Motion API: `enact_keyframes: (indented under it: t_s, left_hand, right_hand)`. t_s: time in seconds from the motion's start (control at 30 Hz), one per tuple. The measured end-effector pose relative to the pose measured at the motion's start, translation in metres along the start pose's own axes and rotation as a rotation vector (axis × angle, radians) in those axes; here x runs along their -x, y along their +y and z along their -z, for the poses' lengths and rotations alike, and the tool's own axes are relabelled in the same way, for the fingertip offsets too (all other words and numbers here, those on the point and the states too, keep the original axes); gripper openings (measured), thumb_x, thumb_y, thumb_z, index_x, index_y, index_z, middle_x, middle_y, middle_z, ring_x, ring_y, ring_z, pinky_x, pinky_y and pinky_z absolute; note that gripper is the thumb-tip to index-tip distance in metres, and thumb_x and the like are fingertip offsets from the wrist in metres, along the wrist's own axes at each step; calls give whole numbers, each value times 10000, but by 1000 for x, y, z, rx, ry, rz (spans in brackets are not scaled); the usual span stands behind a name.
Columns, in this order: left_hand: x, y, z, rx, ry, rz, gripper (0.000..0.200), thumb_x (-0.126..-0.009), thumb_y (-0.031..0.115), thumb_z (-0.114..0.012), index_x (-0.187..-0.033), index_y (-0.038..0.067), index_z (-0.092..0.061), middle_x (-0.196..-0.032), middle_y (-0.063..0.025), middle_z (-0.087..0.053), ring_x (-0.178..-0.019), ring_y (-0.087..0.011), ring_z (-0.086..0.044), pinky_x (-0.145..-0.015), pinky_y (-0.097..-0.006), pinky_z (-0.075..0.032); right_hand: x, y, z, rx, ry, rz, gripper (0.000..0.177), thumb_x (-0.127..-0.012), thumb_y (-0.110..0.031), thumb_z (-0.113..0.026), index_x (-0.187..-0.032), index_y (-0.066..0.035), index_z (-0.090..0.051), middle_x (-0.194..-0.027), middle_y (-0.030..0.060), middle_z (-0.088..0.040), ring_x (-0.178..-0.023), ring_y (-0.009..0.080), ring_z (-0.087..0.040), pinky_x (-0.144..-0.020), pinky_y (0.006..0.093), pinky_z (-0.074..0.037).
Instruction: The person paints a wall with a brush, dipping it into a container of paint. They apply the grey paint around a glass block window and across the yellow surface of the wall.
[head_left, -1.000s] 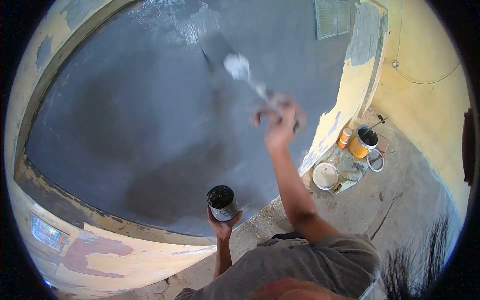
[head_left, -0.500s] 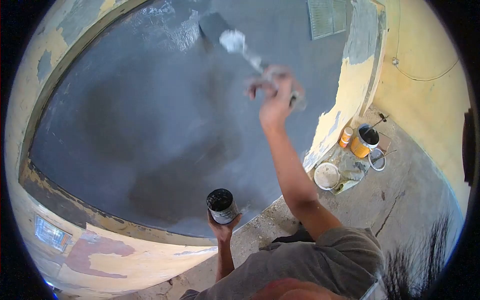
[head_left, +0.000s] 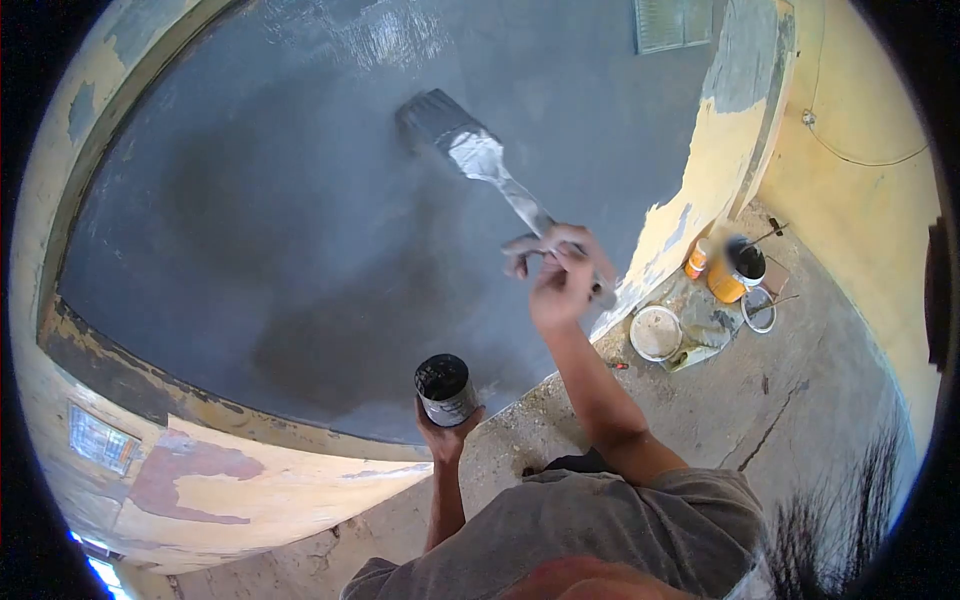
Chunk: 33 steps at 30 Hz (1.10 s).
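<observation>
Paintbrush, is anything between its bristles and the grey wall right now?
Nothing visible. The right hand holds the paintbrush with its bristles against the grey wall; the paint can sits lower in the left hand, apart from the brush.

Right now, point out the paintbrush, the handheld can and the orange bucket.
paintbrush (head_left: 478, 155), head view, paint-caked ferrule
can (head_left: 450, 408), head view, side wall
orange bucket (head_left: 722, 283), head view, orange side
</observation>
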<state>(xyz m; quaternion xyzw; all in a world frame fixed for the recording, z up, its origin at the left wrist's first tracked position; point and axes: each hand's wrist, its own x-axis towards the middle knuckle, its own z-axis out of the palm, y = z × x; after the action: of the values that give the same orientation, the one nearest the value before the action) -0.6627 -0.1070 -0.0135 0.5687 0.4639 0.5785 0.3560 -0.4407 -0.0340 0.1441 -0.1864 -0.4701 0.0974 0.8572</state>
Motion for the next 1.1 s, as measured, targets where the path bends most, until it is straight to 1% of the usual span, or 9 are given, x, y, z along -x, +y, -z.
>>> enact_keyframes:
  t_s: [0.17, 0.27, 0.3, 0.4, 0.47, 0.57, 0.77, 0.8, 1.1]
  left_hand:
    - [12, -8, 5, 84, 60, 0, 675, -524, 158, -866, -1100, 25, -540, -971, -67, -628, -825, -191, -593, -762, -325, -484]
    - [26, -19, 13, 135, 160, 65, 683, -511, 162, -868, -1098, 26, -546, -978, -57, -619, -846, -187, -581, -779, -320, -474]
    - [30, -29, 22, 84, 163, 67, 697, -501, 156, -869, -1104, 28, -545, -988, -57, -613, -862, -185, -575, -788, -318, -468]
    - [35, -30, 26, 167, 175, 136, 758, -480, 144, -873, -1147, 29, -531, -1029, -62, -598, -903, -179, -561, -806, -311, -454]
    - [41, -23, 34, 23, 176, 89, 783, -489, 181, -832, -1186, 26, -511, -1053, -55, -577, -936, -188, -547, -827, -340, -445]
    - [60, -21, 45, 173, 215, 75, 753, -553, 148, -830, -1210, 21, -484, -1050, -80, -591, -900, -194, -580, -787, -337, -500]
    - [126, 38, 16, 25, 454, -63, 692, -533, 106, -815, -1150, 12, -515, -1006, -72, -582, -898, -183, -557, -785, -322, -483]
    - [148, 28, 17, -50, 413, 29, 899, -566, 366, -839, -1277, 3, -428, -1208, -92, -484, -1094, -229, -468, -920, -375, -396]
    - [336, 82, -54, -92, 543, 138, 811, -476, 212, -868, -1189, 35, -524, -1097, -66, -587, -974, -190, -561, -862, -326, -444]
  right_hand:
    - [99, 54, 47, 110, -103, -149, 146, -918, -106, -480, -917, 7, -573, -682, 89, -635, -521, 138, -598, -453, 254, -455]
    - [192, 27, 104, 195, 75, -720, 187, -909, -160, -526, -861, 3, -601, -690, 42, -625, -584, 119, -591, -501, 250, -462]
    - [217, 19, 140, 911, -381, -217, 189, -905, -161, -518, -857, 6, -594, -701, 39, -609, -616, 102, -573, -543, 248, -464]
    - [292, -23, 213, 585, 173, -956, 191, -913, -161, -528, -831, 1, -590, -673, 38, -559, -612, 94, -547, -554, 258, -456]
    - [287, -65, 251, 551, 28, -1151, 200, -917, -179, -544, -849, 2, -594, -631, 35, -546, -573, 104, -541, -509, 269, -438]
    - [311, -61, 307, 819, 333, -1062, 196, -918, -172, -535, -919, 15, -592, -583, 35, -540, -514, 110, -526, -454, 276, -414]
    - [233, -112, 326, 775, -351, -962, 224, -924, -181, -545, -1031, 11, -589, -669, 14, -552, -574, 112, -509, -510, 283, -417]
    - [233, -121, 341, 767, -391, -993, 224, -924, -181, -545, -1031, 11, -589, -669, 14, -552, -574, 112, -509, -510, 283, -417]
    - [287, -201, 530, 890, -606, -1143, 343, -909, -307, -531, -927, 21, -631, -718, 150, -617, -671, 250, -597, -597, 365, -450]
